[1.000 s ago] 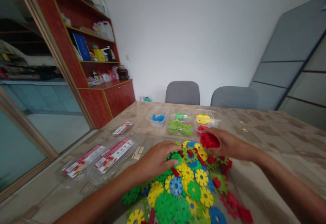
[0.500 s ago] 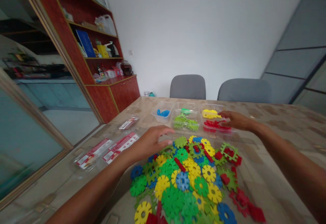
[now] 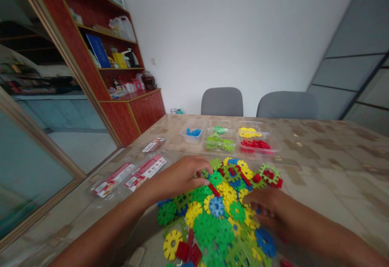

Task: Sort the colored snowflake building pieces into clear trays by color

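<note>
A heap of plastic interlocking pieces, with notched discs such as a yellow disc (image 3: 173, 244) and a blue disc (image 3: 216, 206), lies in front of me. My left hand (image 3: 185, 178) hovers at the heap's left side, with a gap between thumb and bent fingers. Its thumb tip is near the end of a red strip (image 3: 214, 190). My right hand (image 3: 270, 206) reaches over the heap's right side, slightly blurred, its index finger by a yellow disc and its thumb apart below. I see nothing held in either hand.
Behind the heap stand clear containers with sorted pieces: blue pieces (image 3: 193, 132), light green pieces (image 3: 219, 142), yellow pieces (image 3: 249, 132) and red pieces (image 3: 255, 146). Clear packages with printed labels (image 3: 146, 172) lie at left. Grey chairs (image 3: 222, 101) stand beyond the table.
My right hand has come back from the container of red pieces to the heap's right side. My left hand has shifted slightly right, its fingers more bent.
</note>
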Demonstrator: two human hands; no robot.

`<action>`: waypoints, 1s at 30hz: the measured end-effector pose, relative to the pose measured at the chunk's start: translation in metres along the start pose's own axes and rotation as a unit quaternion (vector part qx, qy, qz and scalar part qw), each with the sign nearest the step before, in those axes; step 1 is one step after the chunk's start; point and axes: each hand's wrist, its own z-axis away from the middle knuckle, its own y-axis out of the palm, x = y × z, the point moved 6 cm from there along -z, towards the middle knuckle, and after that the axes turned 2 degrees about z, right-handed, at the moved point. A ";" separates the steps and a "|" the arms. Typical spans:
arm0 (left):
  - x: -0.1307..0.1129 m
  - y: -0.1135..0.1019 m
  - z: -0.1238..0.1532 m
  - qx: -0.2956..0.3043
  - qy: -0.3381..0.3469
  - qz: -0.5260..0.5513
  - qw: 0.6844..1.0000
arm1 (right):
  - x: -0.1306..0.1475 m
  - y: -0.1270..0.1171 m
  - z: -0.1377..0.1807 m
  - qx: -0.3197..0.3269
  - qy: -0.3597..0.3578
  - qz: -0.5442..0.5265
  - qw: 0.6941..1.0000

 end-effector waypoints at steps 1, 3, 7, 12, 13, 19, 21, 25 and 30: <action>-0.005 0.004 0.000 0.021 0.002 -0.010 1.000 | 0.003 0.007 0.001 -0.010 0.006 0.012 1.000; -0.014 0.016 0.001 0.061 0.003 -0.026 0.998 | 0.005 0.017 -0.001 -0.030 0.026 0.049 0.998; -0.019 0.043 0.015 0.131 -0.013 -0.040 0.990 | 0.004 0.026 -0.008 -0.017 0.082 0.113 0.990; -0.010 0.056 0.033 0.176 -0.060 -0.040 0.982 | 0.002 0.029 -0.014 -0.012 0.094 0.121 0.988; -0.008 0.057 0.034 0.177 -0.061 -0.037 0.982 | 0.001 0.030 -0.015 -0.016 0.090 0.121 0.988; -0.002 0.057 0.029 0.152 -0.041 -0.030 0.987 | -0.008 0.030 -0.017 -0.057 0.080 0.099 0.990; 0.000 0.053 0.027 0.149 -0.038 -0.020 0.988 | -0.005 0.029 -0.016 -0.053 0.065 0.070 0.994; 0.003 0.042 0.028 0.148 -0.048 0.008 0.988 | 0.013 0.033 -0.012 -0.021 0.021 -0.022 0.999; -0.002 0.049 0.031 0.171 -0.028 0.043 0.984 | 0.029 0.054 -0.006 0.011 0.007 -0.035 0.999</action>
